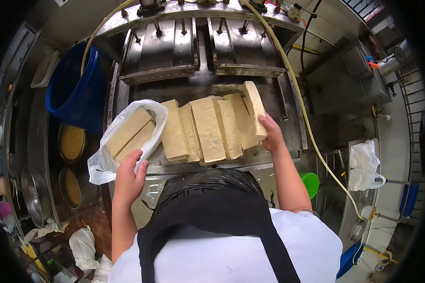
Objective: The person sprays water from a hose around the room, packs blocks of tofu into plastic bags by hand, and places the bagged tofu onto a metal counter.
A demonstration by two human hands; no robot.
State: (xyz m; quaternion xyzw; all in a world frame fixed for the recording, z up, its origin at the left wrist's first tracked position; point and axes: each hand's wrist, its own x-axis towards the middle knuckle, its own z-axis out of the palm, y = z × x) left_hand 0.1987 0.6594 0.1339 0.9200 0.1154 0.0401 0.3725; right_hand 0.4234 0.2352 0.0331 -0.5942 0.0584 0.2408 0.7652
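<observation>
Right hand (269,134): I see it pinching the pale slab (254,108), upright at the row's right end, apparently so its thickness suits the grip.
Left hand (130,178): loosely spread at the plastic bag (99,167); contact I cannot tell.
Bag mouth: agape, likely propped by two slabs (128,132) inside.

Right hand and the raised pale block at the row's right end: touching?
Touching. The head view shows the right hand against the lower right side of the raised pale block, no gap visible.
</observation>
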